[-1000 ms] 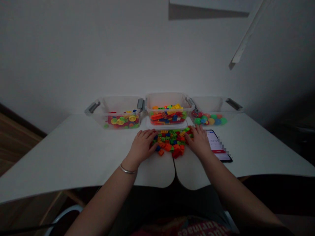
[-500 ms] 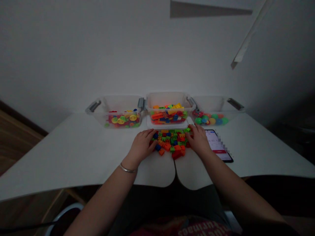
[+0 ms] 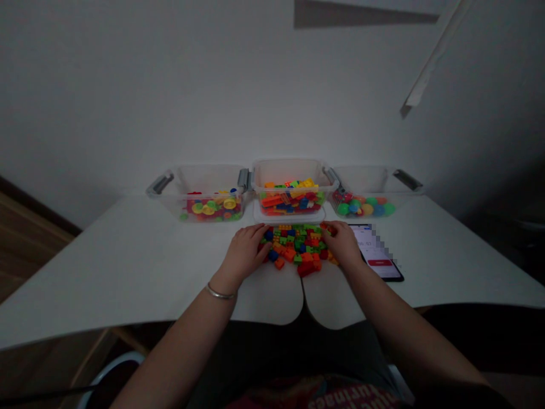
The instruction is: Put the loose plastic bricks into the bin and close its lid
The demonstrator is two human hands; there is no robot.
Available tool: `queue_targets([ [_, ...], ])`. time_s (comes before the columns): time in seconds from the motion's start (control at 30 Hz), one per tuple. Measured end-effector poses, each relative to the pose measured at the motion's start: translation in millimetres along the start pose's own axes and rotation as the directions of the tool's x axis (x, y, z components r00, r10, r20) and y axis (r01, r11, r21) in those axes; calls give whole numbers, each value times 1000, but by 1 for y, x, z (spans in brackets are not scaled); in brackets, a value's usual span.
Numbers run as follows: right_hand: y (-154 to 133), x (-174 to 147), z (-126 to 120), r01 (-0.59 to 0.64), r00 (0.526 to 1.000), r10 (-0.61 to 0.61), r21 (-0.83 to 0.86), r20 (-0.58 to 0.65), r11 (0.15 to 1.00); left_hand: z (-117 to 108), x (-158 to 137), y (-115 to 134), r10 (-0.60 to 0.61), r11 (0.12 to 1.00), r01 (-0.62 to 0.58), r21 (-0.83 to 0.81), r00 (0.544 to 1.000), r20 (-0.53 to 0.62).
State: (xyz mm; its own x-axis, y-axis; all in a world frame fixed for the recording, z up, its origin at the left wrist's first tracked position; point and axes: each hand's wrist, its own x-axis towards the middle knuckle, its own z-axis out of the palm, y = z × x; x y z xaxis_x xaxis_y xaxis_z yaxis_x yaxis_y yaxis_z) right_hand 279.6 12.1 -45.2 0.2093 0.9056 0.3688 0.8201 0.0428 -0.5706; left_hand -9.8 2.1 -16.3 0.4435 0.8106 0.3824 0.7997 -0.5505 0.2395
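A loose pile of small toy building bricks (image 3: 293, 244) in red, orange, green and blue lies on the white table (image 3: 170, 267) in front of me. Against the pile's left side rests my left hand (image 3: 246, 248), its fingers apart and curved round the edge bricks. My right hand (image 3: 343, 243) is at the opposite side, fingers apart and bent over the bricks there. Neither hand lifts anything. The bricks under the fingertips are partly hidden.
Three clear bins stand along the wall: the left bin (image 3: 170, 196) with round coloured pieces, the middle bin (image 3: 289, 167) with bricks, the right bin (image 3: 409, 196) with coloured balls. A phone (image 3: 378, 262) lies right of my right hand. The table's front edge has a notch.
My right hand has drawn slightly toward me, its fingertips lower along the pile's right side, and a few orange bricks now show beneath it. My left hand has hardly moved.
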Motion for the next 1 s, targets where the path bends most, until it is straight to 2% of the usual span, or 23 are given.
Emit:
queue_targets([
  [0.17,-4,0,3,0,1000,-3,210,14,978,-1,0,0,-5,1000,5,-15,1000,1],
  [0.27,-11,1,4,38,999,-43,239,14,970,-2,1,0,-8,1000,8,-20,1000,10],
  [0.47,-16,2,-3,94,995,-86,201,-47,975,-3,0,0,-12,999,12,-36,1000,13],
  [0.57,-15,-3,-13,150,989,-147,204,-29,967,-4,0,0,-10,999,10,-36,1000,5],
  [0.7,-18,-33,-30,287,955,-294,124,45,950,-5,0,0,-4,1000,4,-31,1000,-6],
  [0.83,-27,-73,-38,367,919,-366,25,148,930,-6,0,0,2,1000,-2,-30,1000,-9],
  [0.87,-30,-80,-39,385,913,-382,3,142,923,-6,0,1,1,1000,-1,-31,1000,-8],
  [1.0,-42,-84,-34,445,890,-433,-69,141,893,-5,1,2,-1,1000,1,-27,1000,1],
])
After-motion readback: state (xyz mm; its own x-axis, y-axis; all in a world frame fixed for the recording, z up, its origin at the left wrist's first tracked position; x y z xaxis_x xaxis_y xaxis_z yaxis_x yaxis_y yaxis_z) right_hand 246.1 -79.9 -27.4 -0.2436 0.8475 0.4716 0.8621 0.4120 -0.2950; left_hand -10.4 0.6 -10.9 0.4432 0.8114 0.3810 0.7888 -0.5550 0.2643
